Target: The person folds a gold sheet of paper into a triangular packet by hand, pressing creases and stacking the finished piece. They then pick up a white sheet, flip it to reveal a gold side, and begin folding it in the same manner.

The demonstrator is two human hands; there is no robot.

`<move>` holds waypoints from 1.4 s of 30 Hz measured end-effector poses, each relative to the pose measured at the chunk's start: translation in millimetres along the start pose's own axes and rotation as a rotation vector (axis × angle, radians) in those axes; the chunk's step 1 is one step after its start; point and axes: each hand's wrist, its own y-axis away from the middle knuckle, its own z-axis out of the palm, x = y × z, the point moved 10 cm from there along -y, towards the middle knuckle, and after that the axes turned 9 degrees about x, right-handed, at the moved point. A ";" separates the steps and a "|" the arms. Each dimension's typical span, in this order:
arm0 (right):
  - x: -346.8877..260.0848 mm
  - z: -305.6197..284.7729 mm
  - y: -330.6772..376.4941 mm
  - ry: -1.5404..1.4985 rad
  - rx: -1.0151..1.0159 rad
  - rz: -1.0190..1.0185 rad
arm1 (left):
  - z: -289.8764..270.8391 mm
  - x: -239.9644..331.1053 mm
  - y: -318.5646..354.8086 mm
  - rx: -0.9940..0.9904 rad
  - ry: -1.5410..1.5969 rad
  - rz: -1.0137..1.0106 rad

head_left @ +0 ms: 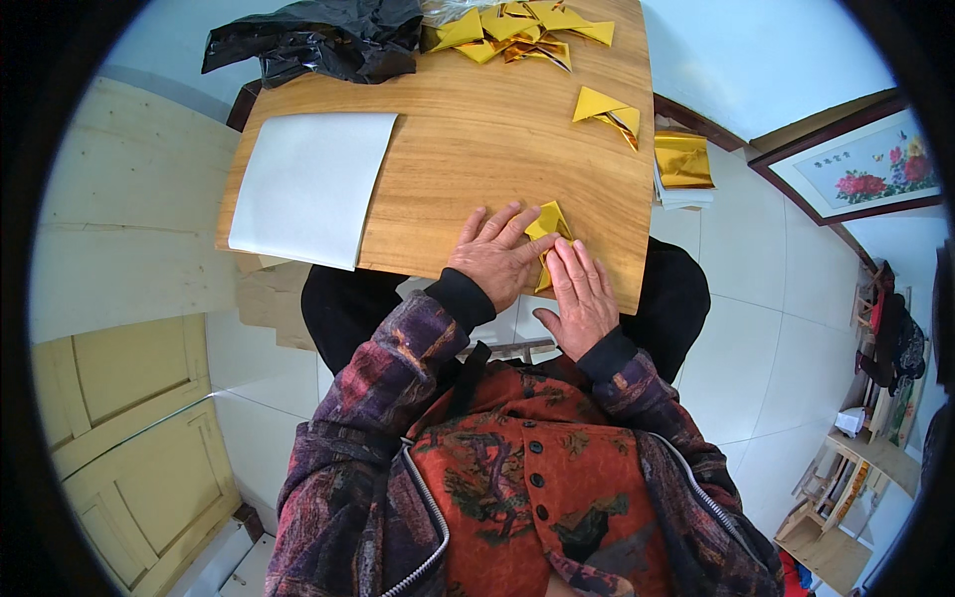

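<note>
A piece of folded gold paper (548, 220) lies at the near edge of the wooden table (477, 139), partly covered by my fingers. My left hand (494, 256) rests flat with its fingers spread, their tips on the paper's left side. From the right, my right hand (579, 298) presses its outstretched fingers on the paper, with the thumb apart near the table edge. The fingers of both hands meet over its middle, which hides the folds there. Farther off to the right lies a finished-looking gold paper fold (607, 114) with pointed ends.
Several similar gold folds (512, 35) are heaped at the far edge beside a crumpled black plastic bag (328, 40). White paper (313, 189) covers the table's left part. Right of the table, a stack of gold sheets (683, 161) sits lower down. A framed flower picture (856, 169) leans farther right.
</note>
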 end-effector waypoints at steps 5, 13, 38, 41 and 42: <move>0.3 0.9 0.5 -0.003 -0.001 0.002 | 0.8 -0.4 0.2 0.020 0.010 -0.004; -0.2 1.9 0.8 0.027 0.010 -0.016 | 2.9 -0.9 0.1 0.028 -0.001 0.007; 0.4 4.8 2.4 0.081 0.015 0.012 | 1.3 -0.3 -1.1 0.022 0.003 0.007; 1.3 8.6 2.9 0.080 0.007 0.034 | 1.2 0.4 -1.9 0.035 -0.019 0.022; 0.3 9.1 1.6 0.101 0.012 0.023 | 0.7 0.6 -1.7 0.041 -0.032 0.026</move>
